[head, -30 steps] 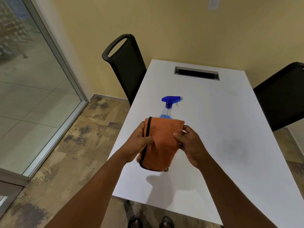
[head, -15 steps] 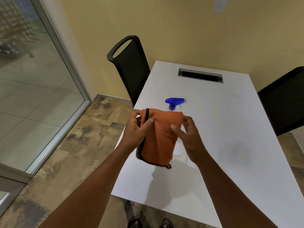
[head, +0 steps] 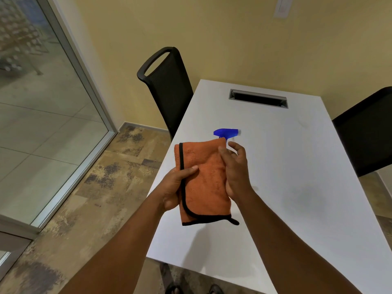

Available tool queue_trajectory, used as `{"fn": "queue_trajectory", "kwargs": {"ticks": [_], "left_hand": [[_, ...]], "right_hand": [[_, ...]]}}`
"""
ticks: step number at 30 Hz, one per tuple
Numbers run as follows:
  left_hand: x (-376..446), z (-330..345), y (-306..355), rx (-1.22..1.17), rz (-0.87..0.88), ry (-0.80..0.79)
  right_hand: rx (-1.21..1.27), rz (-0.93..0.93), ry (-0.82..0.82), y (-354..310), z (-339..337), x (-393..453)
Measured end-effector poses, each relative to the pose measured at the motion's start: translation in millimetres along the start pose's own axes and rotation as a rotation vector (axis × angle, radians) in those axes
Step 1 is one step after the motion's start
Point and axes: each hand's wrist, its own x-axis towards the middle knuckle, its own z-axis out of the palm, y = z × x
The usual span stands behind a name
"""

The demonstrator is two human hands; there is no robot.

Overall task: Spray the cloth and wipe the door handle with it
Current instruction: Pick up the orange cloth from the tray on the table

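- Your left hand (head: 172,188) grips the folded orange cloth (head: 203,177) at its black-trimmed left edge, thumb pressed on its front, fingers curled behind.
- Your right hand (head: 235,172) lies flat along the cloth's right side, fingers (head: 240,150) loosely spread, gripping nothing.
- The cloth hangs above the white tabletop (head: 297,166).
- The spray bottle (head: 227,133) stands on the tabletop just behind the cloth, only its blue head showing.
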Motion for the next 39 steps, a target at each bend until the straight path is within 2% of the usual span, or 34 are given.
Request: {"fn": "queue_trajectory", "kwargs": {"ticks": [2, 4, 11, 17, 24, 30, 39], "left_hand": [[5, -6, -2, -0.056, -0.033, 0.072], [8, -11, -2, -0.138, -0.05, 0.108], [22, -26, 9, -0.226, -0.009, 0.082], [30, -38, 17, -0.22, -0.012, 0.085], [35, -38, 25, -0.176, -0.018, 0.102], [40, -37, 18, -0.192, -0.022, 0.074], [37, -50, 16, -0.207, 0.0, 0.069]], "right_hand": [[0.003, 0.058, 0.154, 10, -1, 14], [-0.131, 0.08, 0.268, 21, -2, 29], [-0.634, 0.028, 0.262, 35, 16, 69], [-0.744, 0.004, 0.347, 35, 39, 82], [-0.599, -0.084, 0.389, 44, 37, 97], [-0.537, -0.161, 0.325, 41, 40, 104], [-0.349, -0.139, 0.38, 44, 39, 120]]}}
